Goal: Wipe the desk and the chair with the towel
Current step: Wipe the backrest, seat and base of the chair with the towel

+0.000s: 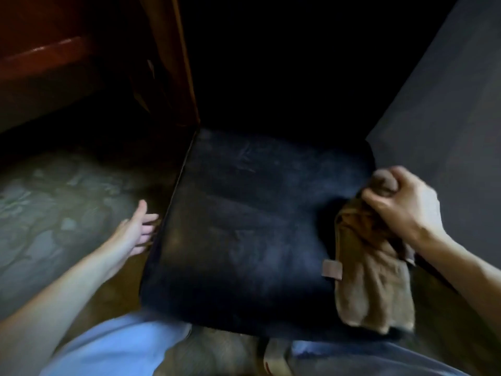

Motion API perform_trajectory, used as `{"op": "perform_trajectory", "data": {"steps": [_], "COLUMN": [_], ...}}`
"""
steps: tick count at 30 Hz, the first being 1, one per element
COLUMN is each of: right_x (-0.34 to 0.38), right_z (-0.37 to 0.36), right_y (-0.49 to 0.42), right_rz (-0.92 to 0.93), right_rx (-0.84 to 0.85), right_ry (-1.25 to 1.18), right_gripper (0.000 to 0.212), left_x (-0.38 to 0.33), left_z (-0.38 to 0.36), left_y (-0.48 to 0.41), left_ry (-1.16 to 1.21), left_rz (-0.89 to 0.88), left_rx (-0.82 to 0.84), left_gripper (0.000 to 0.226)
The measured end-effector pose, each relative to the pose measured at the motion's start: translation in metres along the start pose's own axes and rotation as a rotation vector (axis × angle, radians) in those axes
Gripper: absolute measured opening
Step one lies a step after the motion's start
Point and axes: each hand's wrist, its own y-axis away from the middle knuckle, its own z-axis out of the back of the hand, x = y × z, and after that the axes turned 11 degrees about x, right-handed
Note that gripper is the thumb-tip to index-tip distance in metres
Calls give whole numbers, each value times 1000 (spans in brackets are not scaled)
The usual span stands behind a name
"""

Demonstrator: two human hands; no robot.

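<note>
The right hand (404, 204) is gripping a brown towel (374, 280), which is hanging over the chair seat's (244, 234) right edge. The left hand (138, 232) is reaching, fingers relaxed, beside the seat's left edge.

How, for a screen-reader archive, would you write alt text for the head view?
A right hand grips a brown towel trailing over the right side of a dark chair seat. The left hand, fingers straight, reaches toward the seat's left edge.

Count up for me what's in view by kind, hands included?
Hands: 2, left hand and right hand.
Towels: 1, brown towel, in the right hand's grip.
Chair seats: 1, dark chair seat.
Wooden furniture: 1, reddish wooden panel.
Total: 5.
</note>
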Motion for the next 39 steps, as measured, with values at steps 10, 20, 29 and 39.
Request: {"op": "perform_trajectory", "data": {"steps": [10, 20, 29, 39], "right_x": [30, 91, 103, 91], "right_z": [-116, -164, -85, -120], "right_y": [-55, 134, 93, -77], "right_rz": [235, 738, 627, 254], "right_rx": [339, 352, 93, 437], "right_ry": [214, -163, -433, 269], "right_gripper": [118, 65, 51, 118], "left_x": [38, 45, 36, 44], "left_z": [-78, -79, -58, -62], "left_y": [0, 16, 30, 27], "left_ry": [429, 385, 405, 505], "left_rz": [130, 239, 157, 101], "left_rx": [98, 144, 204, 128], "left_gripper": [57, 60, 51, 48]}}
